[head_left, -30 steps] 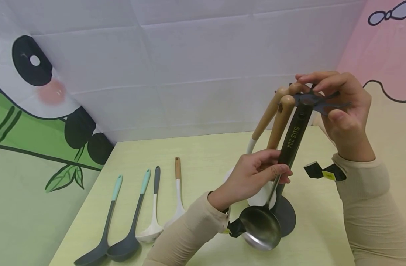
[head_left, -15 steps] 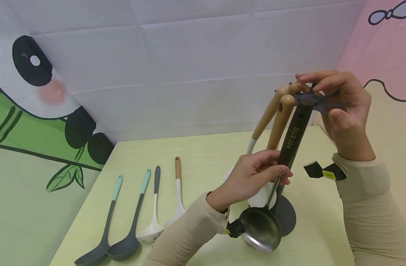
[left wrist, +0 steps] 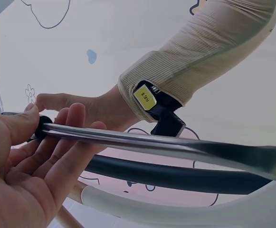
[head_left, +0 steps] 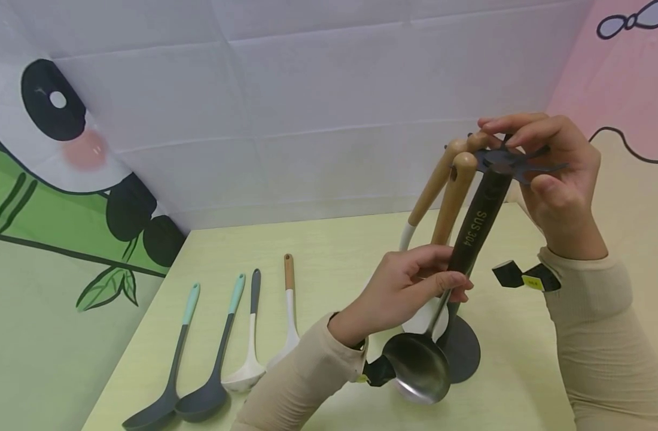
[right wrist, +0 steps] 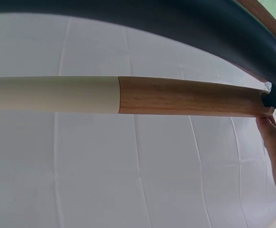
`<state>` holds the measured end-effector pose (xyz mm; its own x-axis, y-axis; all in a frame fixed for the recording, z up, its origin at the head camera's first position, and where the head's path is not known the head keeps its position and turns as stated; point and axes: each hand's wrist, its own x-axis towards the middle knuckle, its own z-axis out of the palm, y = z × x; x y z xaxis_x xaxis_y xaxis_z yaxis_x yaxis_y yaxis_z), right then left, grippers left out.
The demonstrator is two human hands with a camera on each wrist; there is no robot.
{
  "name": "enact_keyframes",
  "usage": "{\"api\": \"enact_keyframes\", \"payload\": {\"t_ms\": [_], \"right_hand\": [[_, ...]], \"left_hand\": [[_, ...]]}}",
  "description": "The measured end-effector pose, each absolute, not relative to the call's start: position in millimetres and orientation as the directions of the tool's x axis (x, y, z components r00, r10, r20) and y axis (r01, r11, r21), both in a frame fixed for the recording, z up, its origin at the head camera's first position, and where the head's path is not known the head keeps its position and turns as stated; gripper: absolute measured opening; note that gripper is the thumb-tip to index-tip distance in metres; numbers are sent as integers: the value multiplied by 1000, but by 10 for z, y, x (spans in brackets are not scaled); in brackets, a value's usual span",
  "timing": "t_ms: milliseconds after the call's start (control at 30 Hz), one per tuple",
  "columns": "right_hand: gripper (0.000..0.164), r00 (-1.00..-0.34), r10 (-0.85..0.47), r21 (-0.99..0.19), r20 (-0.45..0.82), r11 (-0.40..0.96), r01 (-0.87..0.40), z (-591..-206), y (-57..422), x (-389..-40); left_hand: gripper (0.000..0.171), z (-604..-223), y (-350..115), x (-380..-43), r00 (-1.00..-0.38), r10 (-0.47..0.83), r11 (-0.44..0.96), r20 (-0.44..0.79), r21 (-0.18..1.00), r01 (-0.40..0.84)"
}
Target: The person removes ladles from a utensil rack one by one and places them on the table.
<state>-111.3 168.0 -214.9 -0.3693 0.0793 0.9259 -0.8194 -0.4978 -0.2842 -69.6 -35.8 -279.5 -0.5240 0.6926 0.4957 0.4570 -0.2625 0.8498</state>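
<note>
My left hand point(head_left: 399, 287) pinches a steel ladle between thumb and fingers, low on its black handle point(head_left: 475, 224) marked SUS 304. The bowl point(head_left: 417, 366) hangs below, and the handle's top end overlaps the dark hooked head of a utensil stand point(head_left: 498, 158). In the left wrist view the steel shank point(left wrist: 128, 136) runs out from my fingers. My right hand point(head_left: 563, 158) grips the stand's head from the right, fingers curled over the hooks. Wooden-handled utensils point(head_left: 453, 200) hang on the stand; a white head shows below, partly hidden by my left hand.
The stand's round dark base point(head_left: 462, 350) rests on the pale yellow table point(head_left: 340, 251). At left lie two dark ladles with mint handles point(head_left: 190, 304), a white ladle with a grey handle point(head_left: 255, 291) and a white utensil with a wooden handle point(head_left: 289, 273). A white cloth point(head_left: 318, 120) hangs behind.
The ladle tilts a little more: its bowl has shifted slightly left and its handle top slightly right. My left hand has moved slightly left; my right hand stays at the stand's head.
</note>
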Motion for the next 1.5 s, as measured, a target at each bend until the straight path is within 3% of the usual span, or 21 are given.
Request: {"api": "enact_keyframes", "payload": {"t_ms": [567, 1500], "right_hand": [[45, -359, 93, -274, 929, -481, -833, -2134, 1647, -1097], [46, -365, 70, -279, 928, -518, -808, -2135, 1673, -1123]], "left_hand": [[19, -2848, -554, -729, -544, 657, -256, 522, 834, 490], [18, -2909, -1023, -897, -753, 536, -161, 381, 922, 352]]}}
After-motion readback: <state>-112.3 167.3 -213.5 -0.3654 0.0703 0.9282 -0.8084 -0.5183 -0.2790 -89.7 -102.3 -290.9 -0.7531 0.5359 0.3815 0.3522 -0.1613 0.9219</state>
